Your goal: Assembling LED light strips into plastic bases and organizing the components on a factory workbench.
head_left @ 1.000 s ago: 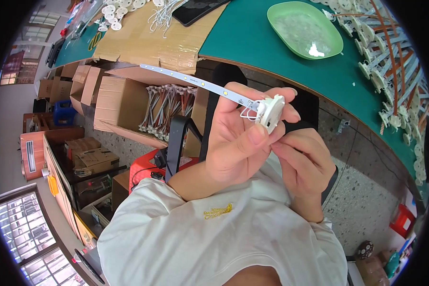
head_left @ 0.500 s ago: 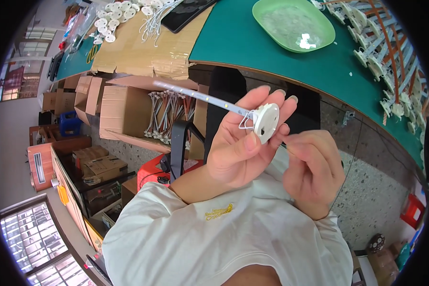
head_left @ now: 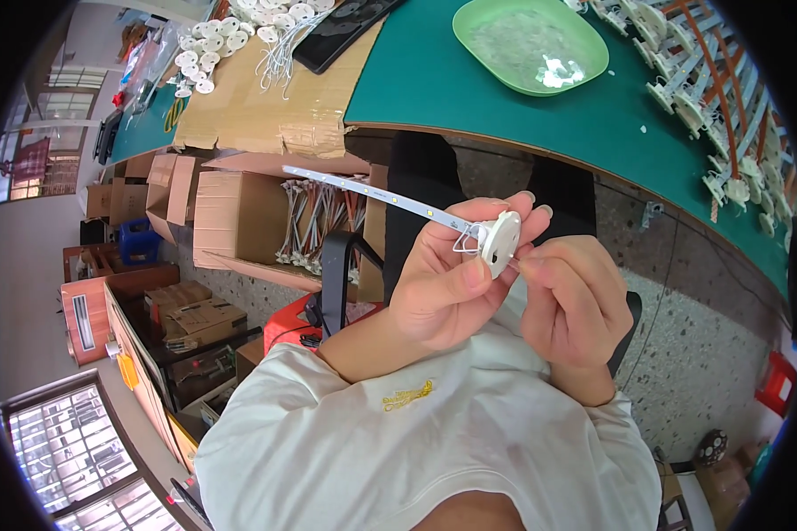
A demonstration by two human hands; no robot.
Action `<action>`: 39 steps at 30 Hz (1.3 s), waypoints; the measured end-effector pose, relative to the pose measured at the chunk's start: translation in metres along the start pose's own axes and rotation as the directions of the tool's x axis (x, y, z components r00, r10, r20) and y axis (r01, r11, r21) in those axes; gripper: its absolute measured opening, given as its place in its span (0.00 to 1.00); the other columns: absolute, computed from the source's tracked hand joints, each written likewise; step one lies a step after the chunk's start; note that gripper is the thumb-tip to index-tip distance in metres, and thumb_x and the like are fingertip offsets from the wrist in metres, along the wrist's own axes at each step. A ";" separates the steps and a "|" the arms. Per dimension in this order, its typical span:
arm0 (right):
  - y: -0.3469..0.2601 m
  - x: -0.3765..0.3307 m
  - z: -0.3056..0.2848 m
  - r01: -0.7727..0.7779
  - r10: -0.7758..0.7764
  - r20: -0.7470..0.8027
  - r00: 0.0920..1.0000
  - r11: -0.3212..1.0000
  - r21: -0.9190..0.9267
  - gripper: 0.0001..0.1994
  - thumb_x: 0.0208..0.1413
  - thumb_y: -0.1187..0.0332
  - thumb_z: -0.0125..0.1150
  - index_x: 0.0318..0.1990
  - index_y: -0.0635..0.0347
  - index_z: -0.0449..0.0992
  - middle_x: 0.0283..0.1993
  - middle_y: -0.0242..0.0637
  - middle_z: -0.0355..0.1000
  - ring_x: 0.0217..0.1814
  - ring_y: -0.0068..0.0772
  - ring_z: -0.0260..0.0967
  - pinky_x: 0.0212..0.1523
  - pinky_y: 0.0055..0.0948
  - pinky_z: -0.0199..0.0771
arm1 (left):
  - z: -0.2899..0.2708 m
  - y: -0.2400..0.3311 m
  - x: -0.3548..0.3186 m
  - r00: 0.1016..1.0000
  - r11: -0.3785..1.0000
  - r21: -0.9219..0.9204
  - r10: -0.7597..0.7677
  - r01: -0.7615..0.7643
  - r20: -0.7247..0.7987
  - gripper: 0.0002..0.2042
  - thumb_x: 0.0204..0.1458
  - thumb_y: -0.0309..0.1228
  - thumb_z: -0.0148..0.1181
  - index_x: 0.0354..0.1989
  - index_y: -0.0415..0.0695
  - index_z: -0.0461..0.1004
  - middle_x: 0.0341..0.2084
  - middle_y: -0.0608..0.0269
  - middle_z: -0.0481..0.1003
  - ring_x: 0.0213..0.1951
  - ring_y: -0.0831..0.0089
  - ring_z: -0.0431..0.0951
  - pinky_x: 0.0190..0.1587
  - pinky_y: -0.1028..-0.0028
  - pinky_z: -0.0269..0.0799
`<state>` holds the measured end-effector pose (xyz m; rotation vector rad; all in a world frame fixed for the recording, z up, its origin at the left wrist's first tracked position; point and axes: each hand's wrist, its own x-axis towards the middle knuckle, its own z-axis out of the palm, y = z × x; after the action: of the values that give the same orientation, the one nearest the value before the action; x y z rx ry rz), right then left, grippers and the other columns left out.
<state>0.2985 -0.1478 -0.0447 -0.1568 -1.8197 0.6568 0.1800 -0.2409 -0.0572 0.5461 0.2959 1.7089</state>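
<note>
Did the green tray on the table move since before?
Cannot tell. The green tray sits at the same spot on the green table; both slid together in the picture, so the head camera probably moved.

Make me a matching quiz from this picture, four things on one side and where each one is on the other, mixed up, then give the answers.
Things:
1. white round cap
2. green tray
3. open cardboard box
4. black phone

Places:
A. on the flat cardboard sheet
B. on the floor below the table edge, with wire bundles inside
C. on the green table
D. held in the left hand, with the right hand touching it

Pairs: 1-D, 2-C, 3-B, 4-A
</note>
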 end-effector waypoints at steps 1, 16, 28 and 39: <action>0.000 0.000 0.000 -0.001 0.001 -0.001 1.000 1.000 0.000 0.10 0.43 0.86 0.62 0.35 0.70 0.73 0.31 0.45 0.73 0.26 0.40 0.72 0.26 0.30 0.72 | 0.000 0.001 0.000 1.000 1.000 0.001 -0.001 0.001 -0.001 0.25 0.54 0.29 0.63 0.61 0.52 0.65 0.65 0.69 0.61 0.69 0.68 0.56 0.65 0.65 0.56; 0.009 -0.005 0.007 0.010 -0.010 -0.030 1.000 1.000 -0.002 0.11 0.38 0.86 0.63 0.33 0.69 0.77 0.30 0.43 0.74 0.26 0.41 0.74 0.25 0.29 0.76 | -0.003 -0.012 0.001 0.985 0.983 0.105 0.157 -0.149 -0.072 0.23 0.53 0.18 0.58 0.58 0.42 0.66 0.63 0.52 0.63 0.66 0.56 0.61 0.66 0.55 0.59; 0.009 0.021 0.035 0.034 -0.032 0.048 0.998 0.998 -0.050 0.04 0.45 0.83 0.62 0.30 0.69 0.74 0.27 0.44 0.74 0.24 0.42 0.72 0.25 0.31 0.73 | 0.007 0.044 0.011 0.976 0.850 0.524 0.157 -0.056 -0.151 0.23 0.55 0.24 0.60 0.59 0.31 0.65 0.53 0.49 0.72 0.55 0.60 0.74 0.58 0.64 0.69; 0.102 0.056 -0.040 -0.003 0.016 0.015 1.000 0.786 -0.618 0.02 0.54 0.83 0.58 0.35 0.70 0.75 0.34 0.46 0.74 0.34 0.47 0.72 0.37 0.37 0.73 | -0.071 0.404 0.059 0.770 -0.641 0.629 0.629 0.441 0.101 0.17 0.62 0.36 0.47 0.47 0.34 0.72 0.26 0.43 0.74 0.31 0.49 0.75 0.37 0.61 0.70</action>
<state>0.2935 -0.0249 -0.0410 -0.6010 -1.9988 0.0342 -0.2078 -0.2626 0.0883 1.4869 3.0224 0.9824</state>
